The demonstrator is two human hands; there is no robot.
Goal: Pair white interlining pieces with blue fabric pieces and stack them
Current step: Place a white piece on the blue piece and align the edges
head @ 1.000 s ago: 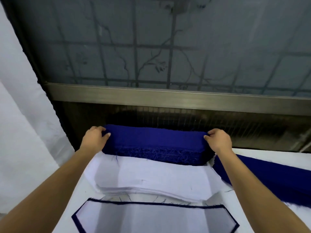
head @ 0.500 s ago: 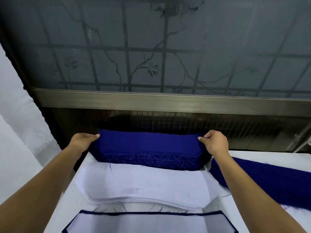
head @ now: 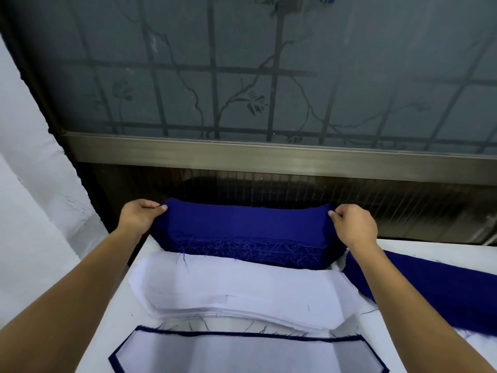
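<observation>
Blue stack: thick pile of blue fabric pieces [head: 242, 232] sits at the far edge of the table [head: 126, 313], with frayed threads hanging off its near side.
Left hand: the left hand [head: 137, 219] pinches the pile's left end up at the top, thumb and fingertips closed on the cloth.
Right hand: the right hand [head: 355, 224] does the same at the right end (can't tell how many layers each pinch has caught).
White stack: white interlining pieces [head: 242, 289] are piled flat just in front of the blue pile, touching its near edge, between the two forearms.
Paired piece: nearest the camera, a white piece lies on a blue one [head: 242, 356], so only a thin blue border shows; the bottom is cut off by the frame.
More blue: another heap of blue fabric [head: 430, 281] lies on the table to the right, partly under the right forearm.
Background: a metal window frame [head: 269, 157] runs right behind the pile, frosted patterned glass [head: 269, 76] above it and dark wire mesh [head: 376, 195] below.
</observation>
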